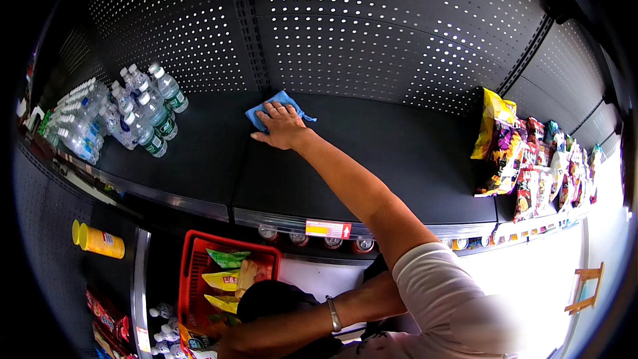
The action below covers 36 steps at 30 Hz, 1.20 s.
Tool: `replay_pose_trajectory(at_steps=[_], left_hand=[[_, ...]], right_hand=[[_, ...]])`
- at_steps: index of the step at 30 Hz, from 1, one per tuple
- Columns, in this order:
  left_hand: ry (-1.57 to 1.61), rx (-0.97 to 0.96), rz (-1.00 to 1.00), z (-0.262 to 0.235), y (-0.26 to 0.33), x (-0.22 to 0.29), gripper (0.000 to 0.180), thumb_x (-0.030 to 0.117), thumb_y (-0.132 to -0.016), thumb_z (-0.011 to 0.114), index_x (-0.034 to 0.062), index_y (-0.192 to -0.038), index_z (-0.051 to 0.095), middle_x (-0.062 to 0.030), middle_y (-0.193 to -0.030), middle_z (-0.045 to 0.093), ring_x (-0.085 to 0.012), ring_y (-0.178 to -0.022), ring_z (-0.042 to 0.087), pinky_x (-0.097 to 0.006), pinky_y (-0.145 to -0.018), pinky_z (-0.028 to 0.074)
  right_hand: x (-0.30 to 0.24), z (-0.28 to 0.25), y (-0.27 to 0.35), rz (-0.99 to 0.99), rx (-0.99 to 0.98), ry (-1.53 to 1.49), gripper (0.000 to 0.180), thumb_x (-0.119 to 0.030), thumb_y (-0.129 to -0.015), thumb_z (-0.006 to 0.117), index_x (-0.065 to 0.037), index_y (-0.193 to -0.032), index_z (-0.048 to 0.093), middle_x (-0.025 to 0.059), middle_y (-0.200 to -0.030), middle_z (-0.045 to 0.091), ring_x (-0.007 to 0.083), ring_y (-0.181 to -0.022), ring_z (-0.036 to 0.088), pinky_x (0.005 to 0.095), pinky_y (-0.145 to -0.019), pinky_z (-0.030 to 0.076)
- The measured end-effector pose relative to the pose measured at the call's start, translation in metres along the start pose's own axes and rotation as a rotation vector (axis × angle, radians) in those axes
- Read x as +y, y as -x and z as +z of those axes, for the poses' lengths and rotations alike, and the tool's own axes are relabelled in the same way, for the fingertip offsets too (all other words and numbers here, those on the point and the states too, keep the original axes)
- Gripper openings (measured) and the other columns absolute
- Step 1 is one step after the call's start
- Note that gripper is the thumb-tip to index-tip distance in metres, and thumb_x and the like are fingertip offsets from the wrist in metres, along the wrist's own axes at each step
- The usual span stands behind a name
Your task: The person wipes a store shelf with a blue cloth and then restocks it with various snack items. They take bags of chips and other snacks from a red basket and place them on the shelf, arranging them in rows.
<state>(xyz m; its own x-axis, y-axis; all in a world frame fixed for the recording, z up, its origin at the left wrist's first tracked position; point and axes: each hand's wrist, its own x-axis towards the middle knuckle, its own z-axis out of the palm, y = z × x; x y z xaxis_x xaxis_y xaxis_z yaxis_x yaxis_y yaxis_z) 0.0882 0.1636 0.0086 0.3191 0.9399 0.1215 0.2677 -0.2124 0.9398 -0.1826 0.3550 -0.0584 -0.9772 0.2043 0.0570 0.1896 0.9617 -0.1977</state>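
Note:
My right hand [284, 126] lies palm down on a folded blue cloth [279, 98], pressing it on the black shelf [306, 176] close to the perforated back panel. Its fingers are stretched out over the cloth, not wrapped round it. A bracelet circles my left wrist, and that forearm crosses low in front of me. My left hand [231, 342] is at the lower edge, beside a red basket [188, 272] and next to an orange packet [194, 339]. Its fingers are hidden, so any grip there cannot be made out.
Clear water bottles [156, 116] crowd the shelf's left end. Snack bags [505, 149] stand at its right. Below the front rail with its price tag [328, 229] are several cans [363, 244]. Yellow canisters [101, 241] lie on a lower left shelf; packets [227, 281] fill the basket.

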Motion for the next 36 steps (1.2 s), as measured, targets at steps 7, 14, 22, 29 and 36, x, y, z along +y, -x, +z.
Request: replay_pose_trajectory(at_steps=[7,14,22,29,36], left_hand=[[-0.610,-0.124,0.218,0.010,-0.002,-0.022,0.028,0.011,-0.089,0.055,-0.0020,-0.113,0.060,-0.0149,-0.118,0.061,-0.0307,-0.112,0.057,-0.038,-0.099,0.046],[-0.794,0.113,0.354,0.005,0.001,-0.028,0.027,0.009,-0.080,0.063,0.0027,-0.106,0.060,-0.0087,-0.108,0.058,-0.0233,-0.098,0.059,-0.037,-0.088,0.050],[-0.860,0.166,0.423,0.004,-0.002,-0.021,0.020,0.010,-0.083,0.061,0.0017,-0.101,0.065,-0.0095,-0.102,0.065,-0.0224,-0.093,0.063,-0.035,-0.082,0.053],[-0.883,0.162,0.546,0.017,-0.001,-0.013,0.015,0.011,-0.083,0.063,0.0011,-0.094,0.065,-0.0064,-0.090,0.062,-0.0201,-0.084,0.061,-0.033,-0.073,0.051],[-0.883,0.166,0.567,0.024,0.000,-0.019,0.014,0.011,-0.081,0.064,0.0017,-0.092,0.065,-0.0066,-0.090,0.062,-0.0216,-0.085,0.061,-0.035,-0.074,0.052]], right_hand=[[0.079,-0.012,0.055,0.233,0.060,0.068,0.082,-0.071,-0.095,0.029,-0.017,-0.156,0.026,0.0121,-0.164,0.017,0.0303,-0.152,0.011,0.0495,-0.121,0.009],[0.193,-0.044,0.180,0.482,0.135,0.108,0.084,-0.074,-0.093,0.031,-0.016,-0.155,0.029,0.0126,-0.163,0.019,0.0317,-0.151,0.013,0.0500,-0.121,0.010],[0.242,-0.054,0.302,0.579,0.199,0.185,0.082,-0.070,-0.094,0.039,-0.012,-0.152,0.035,0.0189,-0.160,0.025,0.0386,-0.147,0.023,0.0528,-0.118,0.020],[0.159,-0.044,0.320,0.302,0.121,0.174,0.082,-0.066,-0.095,0.043,-0.009,-0.153,0.032,0.0198,-0.160,0.023,0.0357,-0.149,0.018,0.0513,-0.120,0.015],[0.050,-0.024,0.239,-0.128,-0.031,0.064,0.075,-0.061,-0.099,0.038,-0.011,-0.154,0.030,0.0193,-0.162,0.018,0.0345,-0.151,0.013,0.0510,-0.121,0.011]])
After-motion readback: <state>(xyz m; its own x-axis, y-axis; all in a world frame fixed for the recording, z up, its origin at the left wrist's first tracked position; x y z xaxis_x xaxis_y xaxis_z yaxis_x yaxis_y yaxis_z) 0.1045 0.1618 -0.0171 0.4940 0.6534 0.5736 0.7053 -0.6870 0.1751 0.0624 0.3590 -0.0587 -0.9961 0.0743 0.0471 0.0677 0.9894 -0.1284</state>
